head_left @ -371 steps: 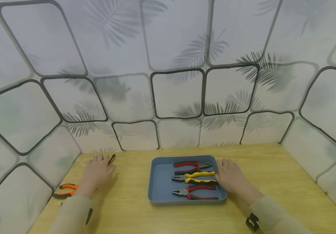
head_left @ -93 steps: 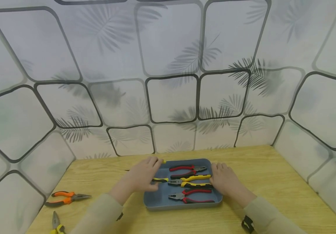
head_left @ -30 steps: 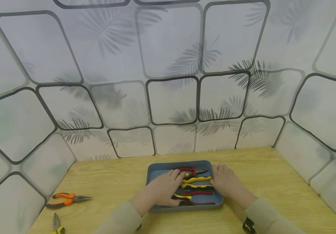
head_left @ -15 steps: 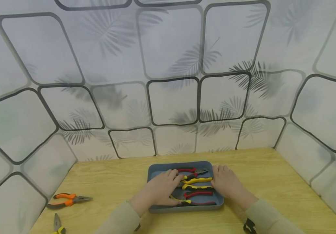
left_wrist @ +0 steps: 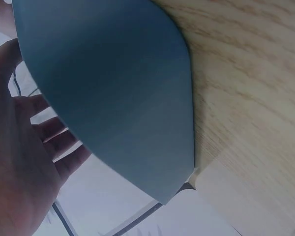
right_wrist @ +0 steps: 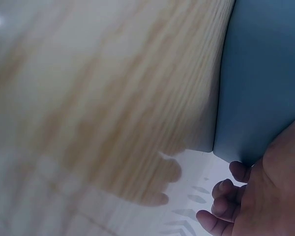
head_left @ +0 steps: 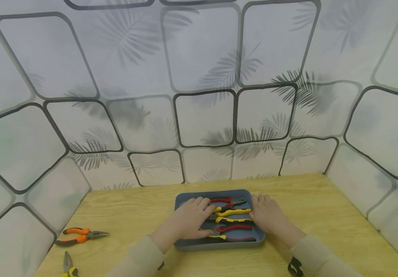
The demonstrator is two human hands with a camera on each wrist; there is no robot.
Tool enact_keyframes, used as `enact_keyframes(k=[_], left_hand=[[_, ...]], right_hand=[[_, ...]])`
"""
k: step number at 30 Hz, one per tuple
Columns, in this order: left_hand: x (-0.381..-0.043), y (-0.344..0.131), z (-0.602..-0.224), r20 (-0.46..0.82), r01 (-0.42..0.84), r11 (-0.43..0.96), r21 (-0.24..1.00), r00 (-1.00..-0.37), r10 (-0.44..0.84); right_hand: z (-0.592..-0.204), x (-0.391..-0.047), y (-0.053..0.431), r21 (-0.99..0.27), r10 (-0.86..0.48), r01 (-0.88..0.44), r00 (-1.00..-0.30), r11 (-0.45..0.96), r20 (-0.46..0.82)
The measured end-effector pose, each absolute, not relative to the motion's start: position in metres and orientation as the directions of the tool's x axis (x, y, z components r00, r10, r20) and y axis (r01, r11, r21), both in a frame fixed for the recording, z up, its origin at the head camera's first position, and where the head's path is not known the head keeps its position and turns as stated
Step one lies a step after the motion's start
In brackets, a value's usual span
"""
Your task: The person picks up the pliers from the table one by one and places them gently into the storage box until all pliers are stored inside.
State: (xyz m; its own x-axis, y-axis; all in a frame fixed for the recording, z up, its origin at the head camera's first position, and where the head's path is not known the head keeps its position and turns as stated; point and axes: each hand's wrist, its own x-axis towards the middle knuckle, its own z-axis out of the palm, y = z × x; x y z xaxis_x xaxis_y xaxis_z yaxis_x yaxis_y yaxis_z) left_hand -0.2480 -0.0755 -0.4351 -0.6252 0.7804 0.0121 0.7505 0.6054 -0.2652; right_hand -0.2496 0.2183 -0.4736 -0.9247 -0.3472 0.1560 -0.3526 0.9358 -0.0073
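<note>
In the head view a blue-grey tray (head_left: 219,248) holds several pliers. My left hand (head_left: 190,219) hovers over its left part, fingers forward and thumb apart. Beneath it lie pliers with yellow-and-black handles (head_left: 218,237), their head hidden by the hand. The left wrist view shows loosely bent left fingers (left_wrist: 71,160) beyond the tray's wall (left_wrist: 123,98). My right hand (head_left: 268,215) rests against the tray's right end; in the right wrist view its fingers (right_wrist: 223,209) are loosely bent beside the tray wall (right_wrist: 260,73). Red-handled pliers (head_left: 235,228) and yellow-handled pliers (head_left: 233,221) lie between the hands.
On the wooden table (head_left: 133,215), orange-handled needle-nose pliers (head_left: 81,236) lie at the left. Nearer, a yellow-handled pair (head_left: 68,265) is cut by the frame's lower edge. A patterned wall covering (head_left: 206,119) encloses the back and sides.
Earlier my left hand reached to the table's far left, then brought yellow-and-black pliers into the tray. In the last half second it has drawn slightly left off their handles. The right hand stays put.
</note>
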Motion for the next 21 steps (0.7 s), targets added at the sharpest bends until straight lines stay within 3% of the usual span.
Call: enact_keyframes(k=[21], left_hand=[[-0.252, -0.086, -0.436, 0.005, 0.730, 0.626, -0.273, -0.650, 0.760]], right_hand=[[-0.473, -0.252, 0.219, -0.033, -0.337, -0.343, -0.934, 0.939, 0.120]])
